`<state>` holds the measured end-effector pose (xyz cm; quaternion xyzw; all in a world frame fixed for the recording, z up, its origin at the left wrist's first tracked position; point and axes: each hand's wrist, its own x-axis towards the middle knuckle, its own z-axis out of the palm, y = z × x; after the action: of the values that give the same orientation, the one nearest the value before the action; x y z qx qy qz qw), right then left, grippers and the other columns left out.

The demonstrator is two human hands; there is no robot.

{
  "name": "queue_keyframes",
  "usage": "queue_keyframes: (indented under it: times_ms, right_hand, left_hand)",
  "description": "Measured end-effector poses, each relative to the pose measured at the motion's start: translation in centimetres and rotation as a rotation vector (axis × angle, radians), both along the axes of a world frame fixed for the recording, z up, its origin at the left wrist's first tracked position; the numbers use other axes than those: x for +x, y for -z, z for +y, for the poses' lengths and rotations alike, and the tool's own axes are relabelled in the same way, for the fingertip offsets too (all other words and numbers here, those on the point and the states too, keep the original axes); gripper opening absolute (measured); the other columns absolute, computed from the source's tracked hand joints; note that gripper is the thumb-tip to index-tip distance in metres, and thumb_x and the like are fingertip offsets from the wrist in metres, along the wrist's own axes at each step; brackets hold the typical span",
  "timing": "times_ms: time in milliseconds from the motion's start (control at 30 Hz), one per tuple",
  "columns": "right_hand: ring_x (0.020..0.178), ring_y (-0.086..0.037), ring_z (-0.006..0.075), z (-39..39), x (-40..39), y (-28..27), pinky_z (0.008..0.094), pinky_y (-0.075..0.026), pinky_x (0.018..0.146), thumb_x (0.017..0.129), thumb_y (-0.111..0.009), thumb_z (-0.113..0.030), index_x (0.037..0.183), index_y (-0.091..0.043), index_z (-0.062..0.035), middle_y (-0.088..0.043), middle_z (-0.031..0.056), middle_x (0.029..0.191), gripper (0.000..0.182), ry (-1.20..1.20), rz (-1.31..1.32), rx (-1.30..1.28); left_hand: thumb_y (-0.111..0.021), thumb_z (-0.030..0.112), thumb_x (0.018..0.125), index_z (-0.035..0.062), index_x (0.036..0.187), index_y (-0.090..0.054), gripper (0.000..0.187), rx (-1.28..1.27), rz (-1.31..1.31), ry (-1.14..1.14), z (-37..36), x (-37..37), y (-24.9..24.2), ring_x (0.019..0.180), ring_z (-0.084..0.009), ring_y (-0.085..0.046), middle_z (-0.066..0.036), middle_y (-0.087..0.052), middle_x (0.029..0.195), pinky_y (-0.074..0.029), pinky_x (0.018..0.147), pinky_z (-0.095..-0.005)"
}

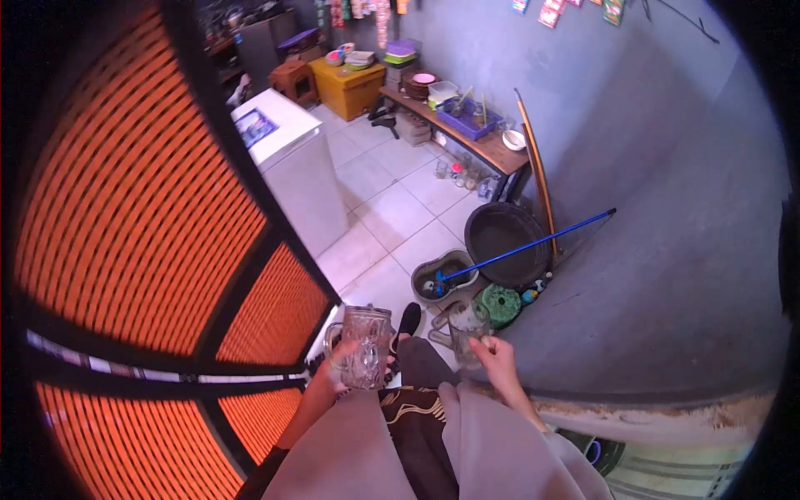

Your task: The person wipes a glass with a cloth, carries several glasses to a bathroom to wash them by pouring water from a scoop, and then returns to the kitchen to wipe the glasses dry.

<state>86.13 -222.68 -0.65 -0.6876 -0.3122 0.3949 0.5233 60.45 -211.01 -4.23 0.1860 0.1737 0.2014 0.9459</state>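
My left hand (337,371) is closed around a large clear glass mug (367,348) with a patterned side and its handle toward the left. In my right hand (496,360) are clear glass mugs (468,333), at least two by their handles, which point left; the fingers pinch them at the right side. Both hands are in front of my body at about waist height, apart from each other. What, if anything, is inside the left mug cannot be made out.
An orange slatted partition (133,208) stands close on my left, a grey wall (667,250) on my right. Ahead on the floor are a black tub (479,218), a mop bucket (425,271) and a blue pole (542,240). Beyond are a white cabinet (304,196) and a wooden bench (504,156).
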Motion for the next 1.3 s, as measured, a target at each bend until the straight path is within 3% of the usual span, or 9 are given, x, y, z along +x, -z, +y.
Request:
queue_keyframes:
  times_ms: [233,367,400,467,733,833,933,1133,1300]
  right_hand:
    - [0.035,-0.031,0.0094,7.5,9.2,14.2,0.0229,-0.025,0.034,0.084,-0.042,-0.037,0.068,-0.049,-0.0081,-0.035,-0.0036,0.046,0.033,0.653,0.805,-0.270]
    - [0.029,-0.028,0.0107,14.3,22.8,21.3,0.0276,-0.021,0.026,0.084,-0.041,-0.040,0.068,-0.049,-0.0068,-0.035,-0.0015,0.044,0.038,0.702,0.106,-0.432]
    - [0.031,-0.026,0.0099,16.5,23.7,17.1,0.0270,-0.020,0.028,0.083,-0.042,-0.042,0.070,-0.050,-0.0094,-0.039,-0.0017,0.048,0.036,0.896,0.309,-0.221]
    - [0.038,-0.026,0.0076,18.7,26.5,11.6,0.0234,-0.022,0.037,0.081,-0.043,-0.047,0.072,-0.051,-0.0126,-0.034,-0.0072,0.050,0.036,0.833,0.527,-0.467]
    - [0.044,-0.038,0.0063,27.4,23.0,8.3,0.0212,-0.033,0.041,0.073,-0.061,-0.020,0.072,-0.048,-0.0130,-0.042,-0.0051,0.055,0.014,0.729,0.578,0.109]
    - [0.066,-0.051,0.0127,35.1,21.1,6.9,0.0221,-0.039,0.059,0.078,-0.056,-0.016,0.080,-0.048,-0.0104,-0.055,0.0058,0.081,0.010,0.569,0.570,0.251]
    - [0.085,-0.052,0.0146,43.7,20.2,5.7,0.0255,-0.040,0.073,0.072,-0.061,-0.009,0.084,-0.037,-0.0100,-0.050,0.0101,0.105,0.027,0.338,0.525,0.325]
    - [0.092,-0.051,0.0159,62.3,17.9,-0.4,0.0292,-0.041,0.080,0.059,-0.075,-0.014,0.098,-0.036,-0.0048,-0.049,0.0061,0.098,0.056,-0.048,0.576,0.420]
    - [0.090,-0.051,0.0157,74.7,17.0,-1.3,0.0287,-0.043,0.079,0.056,-0.076,-0.012,0.096,-0.036,-0.0038,-0.050,0.0068,0.095,0.057,-0.207,0.485,0.352]
  left_hand:
    - [-0.056,0.045,0.071,0.0039,0.108,-0.046,0.057,-0.095,0.438,0.558,18.9,19.8,4.2,0.085,-0.0274,-0.053,-0.016,-0.051,0.101,-0.046,0.070,-0.0391]
    - [-0.058,0.050,0.068,0.0035,0.097,-0.050,0.056,0.052,0.475,0.864,25.9,38.2,2.8,0.084,-0.0271,-0.052,-0.015,-0.053,0.094,-0.044,0.071,-0.0373]
    - [-0.059,0.051,0.066,0.0035,0.096,-0.050,0.057,0.152,0.460,0.934,27.2,41.4,2.4,0.083,-0.0270,-0.052,-0.015,-0.053,0.093,-0.044,0.070,-0.0371]
    - [-0.065,0.053,0.057,0.0020,0.098,-0.048,0.067,0.136,0.516,1.030,29.4,45.6,2.2,0.075,-0.0269,-0.054,-0.015,-0.053,0.088,-0.047,0.063,-0.0343]
    - [-0.059,0.049,0.066,0.0082,0.109,-0.046,0.061,0.180,0.246,0.717,37.5,43.8,4.3,0.092,-0.0258,-0.051,-0.010,-0.052,0.103,-0.043,0.076,-0.0389]
    - [-0.059,0.043,0.068,0.0066,0.116,-0.042,0.062,0.211,0.185,0.506,41.9,41.1,3.1,0.095,-0.0211,-0.050,-0.008,-0.051,0.107,-0.040,0.082,-0.0365]
    - [-0.061,0.035,0.068,0.0042,0.118,-0.039,0.062,0.346,0.080,0.328,47.4,38.3,1.1,0.099,-0.0183,-0.048,-0.007,-0.050,0.108,-0.039,0.085,-0.0348]
    - [-0.064,0.029,0.068,0.0052,0.123,-0.030,0.069,0.532,0.052,-0.045,60.6,34.0,-2.8,0.104,-0.0175,-0.043,-0.008,-0.045,0.112,-0.035,0.088,-0.0304]
    - [-0.044,0.040,0.082,0.0060,0.117,-0.031,0.050,0.851,0.172,-0.383,70.1,31.7,-0.8,0.099,-0.0163,-0.039,-0.007,-0.041,0.106,-0.031,0.088,-0.0289]
